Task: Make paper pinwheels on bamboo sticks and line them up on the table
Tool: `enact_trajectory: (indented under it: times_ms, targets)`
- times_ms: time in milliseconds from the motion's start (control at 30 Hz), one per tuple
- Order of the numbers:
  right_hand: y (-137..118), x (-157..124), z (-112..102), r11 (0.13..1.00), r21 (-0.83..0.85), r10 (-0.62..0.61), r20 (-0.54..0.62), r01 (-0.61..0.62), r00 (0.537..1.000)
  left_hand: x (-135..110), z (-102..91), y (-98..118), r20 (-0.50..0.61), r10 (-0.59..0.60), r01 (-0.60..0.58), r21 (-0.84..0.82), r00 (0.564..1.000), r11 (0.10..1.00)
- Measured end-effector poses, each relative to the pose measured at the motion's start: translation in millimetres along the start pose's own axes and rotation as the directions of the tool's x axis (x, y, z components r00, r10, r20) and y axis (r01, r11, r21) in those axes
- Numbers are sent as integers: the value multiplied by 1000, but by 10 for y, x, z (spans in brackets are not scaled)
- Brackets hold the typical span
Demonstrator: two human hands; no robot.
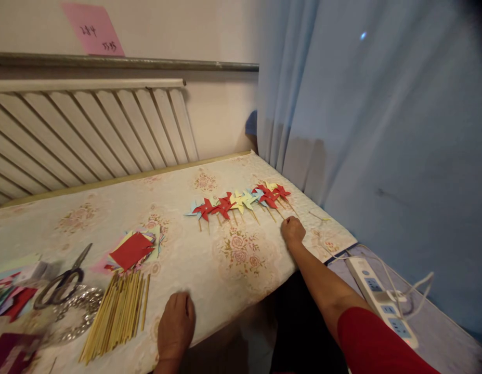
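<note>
My right hand [293, 230] is closed at the lower end of a pinwheel's stick, at the right of a row of paper pinwheels. That red pinwheel [269, 197] lies among several others in red, yellow and light blue, their heads overlapping and their sticks towards me. My left hand [177, 321] rests at the table's front edge with its fingers curled in, and nothing shows in it. Nearest to it is a bundle of thin wooden sticks [118, 314], one stick lying slightly apart. Beyond the bundle sits a pile of cut paper squares [132, 251], a red one on top.
Black-handled scissors [63, 283] and a heap of small shiny pins [79, 311] lie left of the sticks. More coloured paper [18, 304] is at the far left. A power strip [381, 298] with white cables stands at the right, below a blue curtain [381, 130].
</note>
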State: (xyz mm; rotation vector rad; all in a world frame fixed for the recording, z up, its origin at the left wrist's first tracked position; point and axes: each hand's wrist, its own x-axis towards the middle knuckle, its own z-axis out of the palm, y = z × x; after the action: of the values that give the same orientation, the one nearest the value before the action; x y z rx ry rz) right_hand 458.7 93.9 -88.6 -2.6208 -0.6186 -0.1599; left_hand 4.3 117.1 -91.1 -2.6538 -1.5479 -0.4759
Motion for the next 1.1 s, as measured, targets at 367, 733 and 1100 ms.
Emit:
enact_trajectory:
  times_ms: [367, 733, 1100]
  targets:
    - [5, -209, -97, 997, 69, 21, -31, -19, 999, -8, -27, 41, -1, 8, -8, -11, 1000, 1000]
    - [25, -663, -184, 999, 54, -8, 24, 7, 1000, -70, -49, 137, 41, -92, 92, 3, 995, 996]
    - [-213, -1435, -203, 973, 42, -231, 95, 228, 968, -111, -56, 147, 68, -120, 124, -46, 990, 991]
